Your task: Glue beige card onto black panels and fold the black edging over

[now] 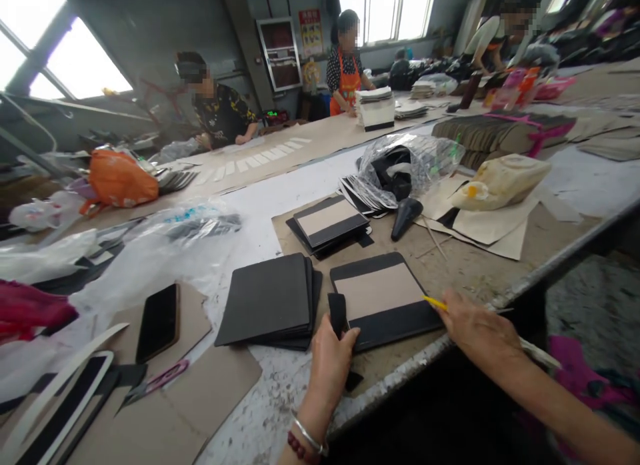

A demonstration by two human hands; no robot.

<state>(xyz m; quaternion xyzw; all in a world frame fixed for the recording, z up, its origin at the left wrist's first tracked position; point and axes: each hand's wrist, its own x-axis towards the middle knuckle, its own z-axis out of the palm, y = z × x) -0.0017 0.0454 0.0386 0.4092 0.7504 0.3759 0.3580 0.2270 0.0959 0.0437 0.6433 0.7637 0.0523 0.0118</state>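
A black panel (377,335) with a beige band (380,290) across it lies flat on the worktable near the front edge. My left hand (333,355) is closed at its left side, pinching a small black strip (337,310) that stands up beside the panel. My right hand (477,328) is closed around a thin yellow stick (435,303), whose tip touches or hovers over the panel's right edge. A pale length shows behind that hand; whether it belongs to the stick I cannot tell. Left of the panel sits a stack of plain black panels (267,298).
Behind are more banded panels (333,221), a dark cone-shaped thing (406,218) and a clear plastic bag (420,161). A phone (159,321) and pink-handled scissors (167,376) lie at left. Several people work across the table, one in an orange apron (349,78).
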